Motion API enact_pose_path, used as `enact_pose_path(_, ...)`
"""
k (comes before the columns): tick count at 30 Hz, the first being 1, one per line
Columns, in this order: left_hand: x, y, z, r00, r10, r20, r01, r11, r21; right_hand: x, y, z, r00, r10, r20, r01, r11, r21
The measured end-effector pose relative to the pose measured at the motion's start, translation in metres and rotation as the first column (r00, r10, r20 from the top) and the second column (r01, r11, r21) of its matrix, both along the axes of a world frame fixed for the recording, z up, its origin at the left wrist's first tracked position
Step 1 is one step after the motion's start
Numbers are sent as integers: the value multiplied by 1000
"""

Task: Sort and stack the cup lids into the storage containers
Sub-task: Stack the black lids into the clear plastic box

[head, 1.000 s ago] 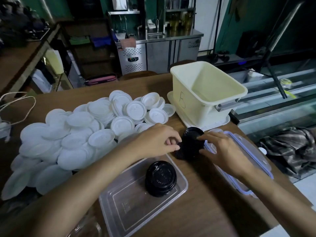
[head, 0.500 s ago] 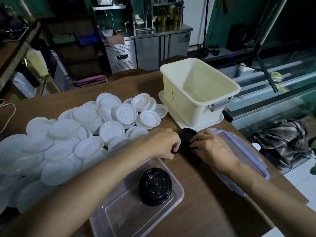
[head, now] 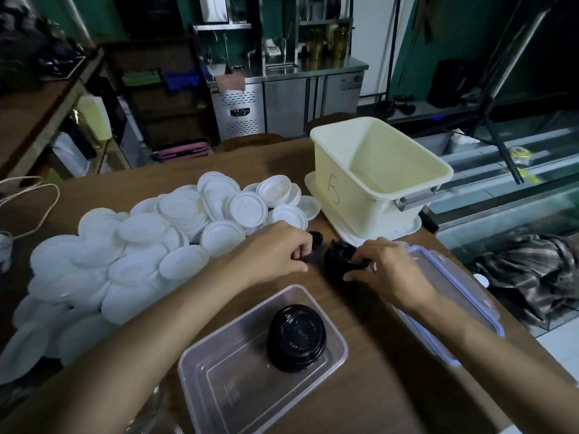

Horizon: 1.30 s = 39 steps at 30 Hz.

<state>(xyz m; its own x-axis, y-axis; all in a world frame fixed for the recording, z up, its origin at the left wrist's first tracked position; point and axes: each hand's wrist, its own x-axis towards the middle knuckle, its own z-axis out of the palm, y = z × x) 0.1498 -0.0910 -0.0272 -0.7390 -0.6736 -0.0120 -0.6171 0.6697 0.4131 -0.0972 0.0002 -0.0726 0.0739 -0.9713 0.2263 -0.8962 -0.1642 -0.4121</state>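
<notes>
Hands have drawn apart just beyond the clear container (head: 200, 368), left hand (head: 275, 250) pinching one black lid (head: 316, 242), right hand (head: 390, 270) gripping a black clump (head: 338, 261); one black stack (head: 296, 338) sits inside, white lids (head: 141, 245) to its left unsorted.

Black lids (head: 296, 336) sit in three lots; white lids (head: 141, 245) are too many to count; one clear container (head: 232, 389), one cream bin (head: 354, 189), one blue-rimmed container (head: 454, 292).
</notes>
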Motion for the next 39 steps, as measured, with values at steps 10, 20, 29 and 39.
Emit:
enact_pose_path(10,61,55,41,872,258,-416,-205,964,167,24,28,49,961,-16,275,39,996,-76)
enact_pose_path(20,79,101,21,893,311,-325,-97,839,536,45,51,63,841,47,538,-36,999,-30)
enact_pose_path(29,72,108,-9,897,364,-250,-240,877,416,50,61,59,793,59,606,-230,951,208)
enact_pose_path(39,73,110,-16,896,340,-287,-253,919,302,66,58,40,906,47,422,-179,943,279)
